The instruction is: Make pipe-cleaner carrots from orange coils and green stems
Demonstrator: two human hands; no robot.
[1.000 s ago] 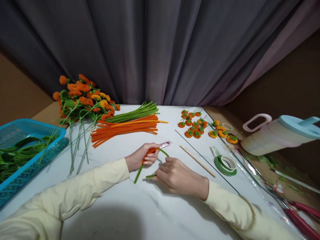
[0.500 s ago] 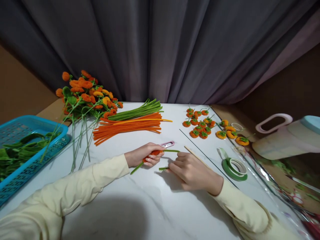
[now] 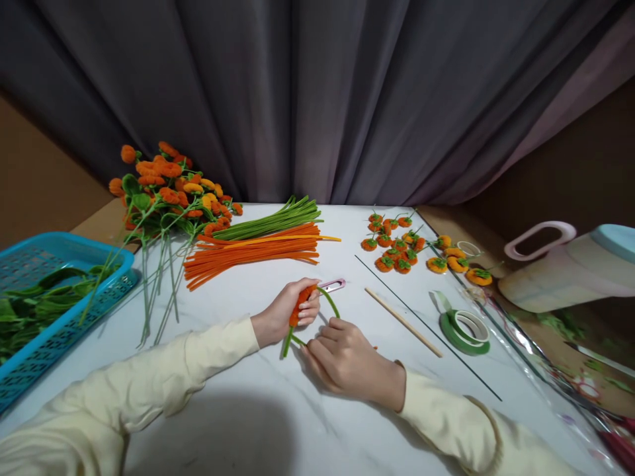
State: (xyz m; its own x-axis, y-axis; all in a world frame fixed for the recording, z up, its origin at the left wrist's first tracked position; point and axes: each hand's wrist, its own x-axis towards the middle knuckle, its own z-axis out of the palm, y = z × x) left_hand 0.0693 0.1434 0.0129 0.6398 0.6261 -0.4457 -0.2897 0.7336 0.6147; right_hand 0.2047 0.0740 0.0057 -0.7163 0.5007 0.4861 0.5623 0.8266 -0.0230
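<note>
My left hand [image 3: 282, 314] is closed around an orange pipe-cleaner piece [image 3: 300, 304] with a green pipe cleaner [image 3: 329, 301] running through it. The green pipe cleaner arcs from the orange piece round to my right hand [image 3: 340, 360], which pinches its other end against the white table [image 3: 278, 423]. A small pink-handled snip [image 3: 331, 285] lies just beyond my left hand's fingertips. Both hands rest low on the table near its middle.
Bundles of orange pipe cleaners [image 3: 253, 254] and green pipe cleaners [image 3: 270, 221] lie behind the hands. Finished orange flowers on stems [image 3: 163, 192] lie back left beside a blue basket [image 3: 64, 317] of leaves. Small orange pumpkins [image 3: 397, 248], a wooden stick [image 3: 404, 322], green tape [image 3: 464, 330] and a jug [image 3: 570, 264] are right.
The green pipe cleaner has been bent from nearly straight into an arc. My right hand has moved left and closer to my left hand, and the orange piece now tilts more upright.
</note>
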